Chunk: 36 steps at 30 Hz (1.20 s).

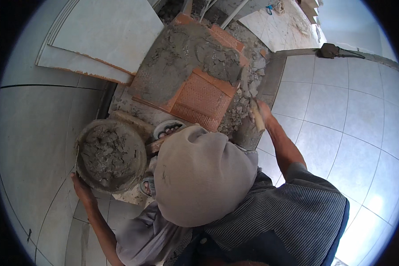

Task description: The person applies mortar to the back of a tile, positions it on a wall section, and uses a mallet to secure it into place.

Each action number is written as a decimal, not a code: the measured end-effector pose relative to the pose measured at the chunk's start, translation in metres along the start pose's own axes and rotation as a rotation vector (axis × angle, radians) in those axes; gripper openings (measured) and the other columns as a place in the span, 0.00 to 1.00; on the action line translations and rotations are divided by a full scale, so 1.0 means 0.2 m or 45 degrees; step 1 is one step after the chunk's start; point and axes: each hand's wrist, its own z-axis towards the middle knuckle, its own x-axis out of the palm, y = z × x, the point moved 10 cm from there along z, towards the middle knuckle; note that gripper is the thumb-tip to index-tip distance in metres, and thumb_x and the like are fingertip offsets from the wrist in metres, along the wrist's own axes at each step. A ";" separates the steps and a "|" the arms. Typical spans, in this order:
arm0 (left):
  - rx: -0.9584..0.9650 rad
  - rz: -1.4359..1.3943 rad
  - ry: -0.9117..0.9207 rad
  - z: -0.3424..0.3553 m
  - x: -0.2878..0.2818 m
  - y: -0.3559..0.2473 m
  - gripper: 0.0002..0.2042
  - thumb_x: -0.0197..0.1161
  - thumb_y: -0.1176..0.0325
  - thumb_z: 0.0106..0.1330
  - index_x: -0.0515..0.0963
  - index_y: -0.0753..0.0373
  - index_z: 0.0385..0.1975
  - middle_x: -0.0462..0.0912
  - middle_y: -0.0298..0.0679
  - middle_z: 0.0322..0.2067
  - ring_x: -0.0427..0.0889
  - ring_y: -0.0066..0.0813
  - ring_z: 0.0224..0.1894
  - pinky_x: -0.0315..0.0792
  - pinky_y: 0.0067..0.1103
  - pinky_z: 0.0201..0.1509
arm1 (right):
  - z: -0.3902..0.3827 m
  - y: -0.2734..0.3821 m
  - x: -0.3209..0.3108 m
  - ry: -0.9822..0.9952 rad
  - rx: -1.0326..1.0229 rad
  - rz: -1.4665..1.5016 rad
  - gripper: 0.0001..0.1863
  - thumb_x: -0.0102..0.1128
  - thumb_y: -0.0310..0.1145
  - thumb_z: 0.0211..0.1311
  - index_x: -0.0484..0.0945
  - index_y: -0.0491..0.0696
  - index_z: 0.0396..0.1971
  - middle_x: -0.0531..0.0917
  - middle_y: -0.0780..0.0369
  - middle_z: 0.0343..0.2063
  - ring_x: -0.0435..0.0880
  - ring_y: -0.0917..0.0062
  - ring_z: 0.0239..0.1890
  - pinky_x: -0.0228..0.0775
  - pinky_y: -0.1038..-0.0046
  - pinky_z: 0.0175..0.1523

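My right hand [262, 114] is closed around the wooden handle of a trowel [256, 116], beside the right edge of an orange-backed tile [204, 95]. The trowel's blade appears nearly edge-on by the tile. Wet grey mortar [177, 57] covers the tile's far and left parts, while its near right part shows bare ribbed orange. At the left, my left hand [81, 188] grips the near left side of a round bucket [142, 153] holding lumpy mortar [108, 150]; some of its fingers are hidden.
Large white tiles [106, 31] lean stacked at the far left. Rubble [241, 108] lies along the tile's right edge. White floor tiles [332, 106] spread to the right, with a dark object [329, 51] beyond. A rounded beige cloth shape [204, 177] hides the near middle; sandalled feet [169, 126] show beside it.
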 end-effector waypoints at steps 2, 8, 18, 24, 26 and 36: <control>0.000 -0.025 0.050 0.00 0.02 -0.01 0.37 0.39 0.40 0.69 0.57 0.70 0.64 0.62 0.47 0.63 0.61 0.41 0.65 0.50 0.29 0.68 | 0.11 -0.07 -0.01 0.146 -0.014 0.093 0.24 0.31 0.52 0.69 0.70 0.48 0.41 0.70 0.66 0.18 0.66 0.78 0.12 0.63 0.72 0.16; -0.003 0.065 0.028 0.01 0.02 0.00 0.39 0.40 0.39 0.68 0.57 0.70 0.64 0.61 0.48 0.64 0.60 0.41 0.65 0.49 0.29 0.68 | 0.10 -0.29 0.18 0.143 0.065 0.313 0.26 0.28 0.53 0.69 0.70 0.49 0.46 0.68 0.65 0.17 0.66 0.77 0.13 0.63 0.74 0.16; 0.011 0.055 0.005 0.00 0.01 -0.03 0.35 0.36 0.42 0.71 0.61 0.70 0.62 0.66 0.49 0.61 0.64 0.41 0.63 0.53 0.30 0.66 | 0.18 -0.25 0.35 -0.217 0.097 0.326 0.24 0.33 0.52 0.69 0.73 0.48 0.37 0.72 0.63 0.19 0.70 0.74 0.14 0.65 0.69 0.19; -0.024 0.094 -0.039 -0.05 0.05 -0.05 0.35 0.36 0.42 0.71 0.61 0.70 0.62 0.65 0.49 0.61 0.62 0.40 0.63 0.53 0.30 0.66 | 0.28 -0.20 0.43 -0.057 -0.006 0.127 0.22 0.35 0.51 0.69 0.73 0.49 0.33 0.75 0.63 0.21 0.74 0.73 0.20 0.69 0.69 0.26; -0.001 0.087 -0.029 -0.06 0.04 -0.06 0.34 0.37 0.42 0.71 0.62 0.70 0.62 0.65 0.49 0.61 0.63 0.40 0.63 0.53 0.30 0.66 | 0.25 -0.02 0.42 -0.231 -0.218 -0.380 0.24 0.33 0.47 0.70 0.74 0.44 0.34 0.79 0.57 0.24 0.79 0.63 0.26 0.71 0.65 0.32; 0.026 0.061 0.043 0.00 0.03 -0.02 0.35 0.39 0.41 0.69 0.62 0.69 0.62 0.67 0.48 0.60 0.66 0.40 0.61 0.55 0.30 0.64 | 0.34 0.12 0.29 -0.232 -0.750 -1.847 0.18 0.44 0.38 0.62 0.76 0.38 0.37 0.80 0.43 0.31 0.80 0.51 0.36 0.71 0.58 0.39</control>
